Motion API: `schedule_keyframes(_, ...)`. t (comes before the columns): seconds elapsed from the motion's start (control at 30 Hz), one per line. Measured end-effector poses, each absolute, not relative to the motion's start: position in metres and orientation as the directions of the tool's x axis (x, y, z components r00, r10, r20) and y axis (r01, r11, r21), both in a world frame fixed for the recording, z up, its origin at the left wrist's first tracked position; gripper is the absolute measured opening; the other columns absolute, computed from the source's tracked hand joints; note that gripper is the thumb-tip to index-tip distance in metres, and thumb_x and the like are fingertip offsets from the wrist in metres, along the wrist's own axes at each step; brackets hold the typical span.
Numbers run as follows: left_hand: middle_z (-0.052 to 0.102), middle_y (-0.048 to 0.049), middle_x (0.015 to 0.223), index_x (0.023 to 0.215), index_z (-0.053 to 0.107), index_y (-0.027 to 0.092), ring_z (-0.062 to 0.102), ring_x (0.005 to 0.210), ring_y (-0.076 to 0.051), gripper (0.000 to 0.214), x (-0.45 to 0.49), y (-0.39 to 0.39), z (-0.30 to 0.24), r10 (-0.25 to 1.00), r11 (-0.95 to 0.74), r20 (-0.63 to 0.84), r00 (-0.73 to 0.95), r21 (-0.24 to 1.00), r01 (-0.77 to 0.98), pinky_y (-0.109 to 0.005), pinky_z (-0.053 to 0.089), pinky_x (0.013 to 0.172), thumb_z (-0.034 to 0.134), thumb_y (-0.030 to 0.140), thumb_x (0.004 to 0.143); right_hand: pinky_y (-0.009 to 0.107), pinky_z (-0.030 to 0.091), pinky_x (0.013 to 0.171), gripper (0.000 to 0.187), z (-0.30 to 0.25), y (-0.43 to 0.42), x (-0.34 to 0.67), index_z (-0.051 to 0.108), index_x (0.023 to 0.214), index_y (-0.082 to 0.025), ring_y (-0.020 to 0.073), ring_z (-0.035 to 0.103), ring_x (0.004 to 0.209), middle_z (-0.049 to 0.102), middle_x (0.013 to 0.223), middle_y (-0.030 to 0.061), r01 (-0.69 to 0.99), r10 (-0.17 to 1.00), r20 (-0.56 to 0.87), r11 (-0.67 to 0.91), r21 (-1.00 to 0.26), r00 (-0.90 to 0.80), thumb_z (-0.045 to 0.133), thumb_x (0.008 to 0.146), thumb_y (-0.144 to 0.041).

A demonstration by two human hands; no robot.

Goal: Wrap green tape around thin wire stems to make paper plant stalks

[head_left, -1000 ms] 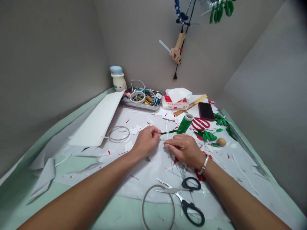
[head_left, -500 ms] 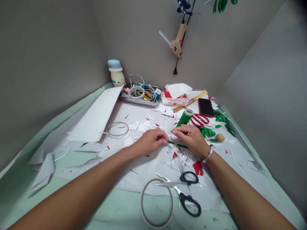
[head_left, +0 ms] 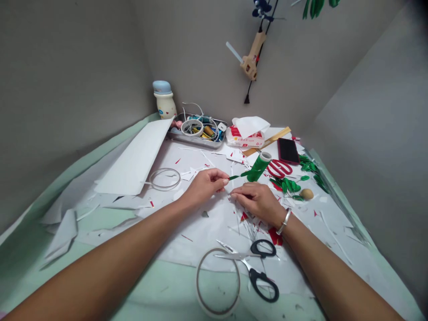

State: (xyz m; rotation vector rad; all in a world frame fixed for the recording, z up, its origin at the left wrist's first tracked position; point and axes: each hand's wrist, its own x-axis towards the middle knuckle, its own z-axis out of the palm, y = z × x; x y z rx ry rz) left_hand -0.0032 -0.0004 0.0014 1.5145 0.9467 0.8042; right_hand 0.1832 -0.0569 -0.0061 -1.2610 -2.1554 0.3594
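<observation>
The left hand (head_left: 205,187) pinches a thin green-wrapped stem (head_left: 238,176) between thumb and forefinger, a narrow grip at the fingertips. The stem runs right from those fingertips to a green spool (head_left: 256,168), which stands tilted at the middle of the frame, apparently wound with green tape. The right hand (head_left: 257,201) sits just below, its fingertips (head_left: 232,195) drawn close together; whether they hold something thin, the view does not show. A bright bangle (head_left: 284,221) circles the right wrist. Below that hand lies a bunch of thin wires (head_left: 249,228), and black-handled scissors (head_left: 257,272) rest at bottom centre beside a large tape ring (head_left: 217,281).

Right of the spool are red-handled scissors (head_left: 279,168), a cluster of green leaves (head_left: 287,185) and a small tan ball (head_left: 306,193). A dark phone (head_left: 287,150) and a wooden ruler (head_left: 269,141) lie toward the upper right, next to a tissue pack (head_left: 244,137). A metal tray of cords and tape (head_left: 197,139) sits at the far corner beside a blue-capped bottle (head_left: 163,101). A white card (head_left: 133,158) lies at left, and a hot glue gun (head_left: 251,62) hangs on the wall above.
</observation>
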Motion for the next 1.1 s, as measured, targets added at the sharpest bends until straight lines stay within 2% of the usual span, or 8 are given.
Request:
schedule_keyframes(0.1, 0.062, -0.0007, 0.071, 0.084, 0.064, 0.015, 0.055, 0.062, -0.013, 0.016, -0.003, 0.0, -0.001, 0.918, -0.179, 0.051, 0.393, 0.938, 0.296, -0.025, 0.041, 0.059, 0.058, 0.028, 0.076, 0.028, 0.038, 0.068, 0.017, -0.003, -0.061, 0.179, 0.073, 0.087, -0.023, 0.0137, 0.054, 0.066, 0.064, 0.066, 0.0009, 0.738, 0.811, 0.395, 0.569, -0.363, -0.431, 0.056, 0.087, -0.026)
schedule_keyframes(0.2, 0.065, -0.0023, 0.077, 0.08, 0.066, 0.016, 0.056, 0.067, -0.015, 0.014, -0.004, -0.002, -0.002, 0.91, -0.343, 0.154, 0.385, 0.801, 0.491, -0.027, 0.042, 0.063, 0.053, 0.021, 0.075, 0.029, 0.034, 0.067, 0.018, 0.0, -0.062, 0.18, 0.072, 0.088, -0.022, 0.0141, 0.051, 0.066, 0.061, 0.066, 0.0014, 0.754, 0.771, 0.452, 0.598, -0.271, -0.449, 0.056, 0.088, -0.029)
schedule_keyframes(0.37, 0.063, -0.0027, 0.079, 0.079, 0.067, 0.017, 0.056, 0.068, -0.014, 0.018, -0.003, -0.008, 0.0, 0.834, -0.504, 0.214, 0.508, 0.669, 0.546, -0.026, 0.042, 0.063, 0.05, 0.017, 0.073, 0.029, 0.034, 0.065, 0.018, 0.003, -0.059, 0.186, 0.073, 0.088, -0.022, 0.0138, 0.05, 0.064, 0.058, 0.064, 0.0013, 0.761, 0.78, 0.52, 0.559, -0.328, -0.349, 0.057, 0.088, -0.029)
schedule_keyframes(0.47, 0.063, -0.0031, 0.081, 0.08, 0.067, 0.017, 0.056, 0.068, -0.015, 0.018, -0.002, -0.009, 0.001, 0.842, -0.505, 0.227, 0.489, 0.651, 0.567, -0.026, 0.042, 0.064, 0.049, 0.017, 0.074, 0.028, 0.035, 0.063, 0.017, 0.003, -0.055, 0.191, 0.074, 0.087, -0.021, 0.0136, 0.049, 0.063, 0.056, 0.062, 0.0005, 0.753, 0.806, 0.511, 0.528, -0.392, -0.3, 0.059, 0.087, -0.029)
schedule_keyframes(0.6, 0.066, -0.0027, 0.079, 0.083, 0.066, 0.018, 0.056, 0.066, -0.015, 0.019, -0.003, -0.005, 0.0, 0.896, -0.407, 0.198, 0.398, 0.725, 0.556, -0.027, 0.042, 0.064, 0.049, 0.022, 0.077, 0.028, 0.034, 0.064, 0.015, 0.003, -0.052, 0.196, 0.074, 0.084, -0.021, 0.0137, 0.05, 0.064, 0.058, 0.061, 0.0002, 0.755, 0.827, 0.492, 0.501, -0.423, -0.273, 0.061, 0.085, -0.028)
schedule_keyframes(0.83, 0.065, -0.0013, 0.071, 0.083, 0.064, 0.017, 0.056, 0.061, -0.014, 0.019, -0.002, -0.003, -0.001, 0.94, -0.24, 0.083, 0.332, 0.851, 0.467, -0.025, 0.041, 0.057, 0.051, 0.028, 0.077, 0.03, 0.03, 0.067, 0.015, 0.001, -0.06, 0.183, 0.073, 0.086, -0.023, 0.0137, 0.049, 0.066, 0.059, 0.064, -0.0001, 0.744, 0.772, 0.433, 0.606, -0.282, -0.465, 0.059, 0.086, -0.028)
schedule_keyframes(0.93, 0.066, -0.0019, 0.075, 0.082, 0.065, 0.017, 0.057, 0.065, -0.015, 0.018, -0.002, -0.007, 0.002, 0.935, -0.276, 0.106, 0.338, 0.816, 0.509, -0.025, 0.042, 0.061, 0.05, 0.025, 0.076, 0.03, 0.029, 0.066, 0.017, 0.002, -0.062, 0.18, 0.073, 0.088, -0.023, 0.0139, 0.048, 0.066, 0.059, 0.065, 0.0006, 0.74, 0.748, 0.465, 0.624, -0.251, -0.474, 0.057, 0.088, -0.029)
schedule_keyframes(1.1, 0.065, -0.0034, 0.08, 0.08, 0.066, 0.017, 0.057, 0.069, -0.015, 0.018, -0.002, -0.009, 0.003, 0.867, -0.442, 0.178, 0.466, 0.705, 0.554, -0.026, 0.042, 0.064, 0.05, 0.017, 0.073, 0.03, 0.03, 0.064, 0.02, 0.005, -0.06, 0.184, 0.074, 0.088, -0.023, 0.0135, 0.047, 0.062, 0.057, 0.062, 0.0007, 0.757, 0.767, 0.51, 0.582, -0.297, -0.389, 0.057, 0.088, -0.033)
